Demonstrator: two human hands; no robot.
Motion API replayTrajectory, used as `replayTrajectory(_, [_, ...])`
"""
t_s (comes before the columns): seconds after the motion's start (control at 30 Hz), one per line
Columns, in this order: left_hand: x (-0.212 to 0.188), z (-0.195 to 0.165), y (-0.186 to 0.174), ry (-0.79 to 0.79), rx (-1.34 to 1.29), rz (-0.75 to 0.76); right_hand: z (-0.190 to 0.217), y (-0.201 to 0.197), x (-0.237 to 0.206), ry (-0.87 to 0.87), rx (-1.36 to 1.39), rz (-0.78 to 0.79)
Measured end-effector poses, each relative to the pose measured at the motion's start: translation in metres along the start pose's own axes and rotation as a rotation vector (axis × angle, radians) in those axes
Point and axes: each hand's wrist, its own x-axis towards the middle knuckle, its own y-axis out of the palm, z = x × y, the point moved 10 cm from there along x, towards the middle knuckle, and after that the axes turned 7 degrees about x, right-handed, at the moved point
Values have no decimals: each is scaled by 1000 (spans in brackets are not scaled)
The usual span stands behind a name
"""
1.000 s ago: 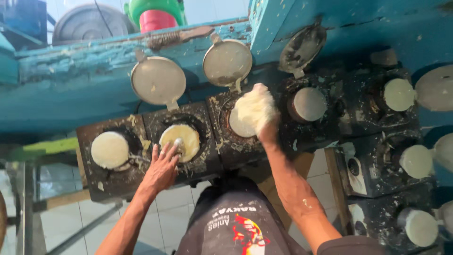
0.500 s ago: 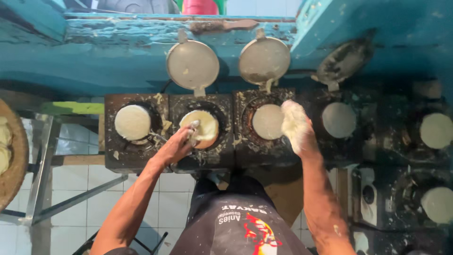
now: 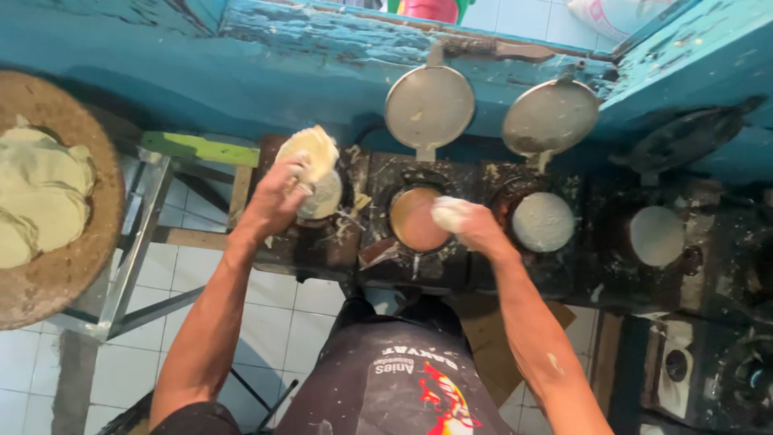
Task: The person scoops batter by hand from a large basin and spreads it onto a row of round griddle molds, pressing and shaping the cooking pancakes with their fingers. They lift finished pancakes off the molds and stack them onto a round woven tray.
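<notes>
Left hand (image 3: pixel 278 197) pinches a thin wafer (image 3: pixel 310 153), tilted up-right.

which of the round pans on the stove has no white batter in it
The pan second from the left, beside the right hand: its bottom shows bare brown, the others hold pale rounds.

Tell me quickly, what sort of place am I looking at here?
Most likely a small street-food or workshop kitchen making thin flatbreads: a row of blackened burners with round pans, open lids resting on a worn blue wall, and a woven tray stacked with flatbreads.
</notes>
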Motion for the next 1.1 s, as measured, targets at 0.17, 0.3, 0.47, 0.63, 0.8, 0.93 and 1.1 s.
replayTrajectory(0.17, [-37, 30, 44, -100, 236, 289, 49, 90, 36, 174, -486, -154])
replayTrajectory(0.3, [-53, 26, 66, -48, 466, 321, 60, 96, 18, 244, -520, -210])
replayTrajectory(0.47, [-41, 16, 71, -13, 578, 240, 25, 73, 25, 590, -784, -91])
replayTrajectory(0.63, [-18, 28, 47, -52, 510, 169, 46, 117, 41, 448, -674, 80])
replayTrajectory(0.8, [-19, 25, 32, -67, 390, 109, 22, 74, 28, 354, 502, -436])
replayTrajectory(0.93, [-35, 9, 63, -74, 496, 194, -22, 43, 11, 572, 237, -548])
replayTrajectory(1.1, [-41, 18, 79, -153, 572, 275, -8, 65, 18, 258, 232, -294])
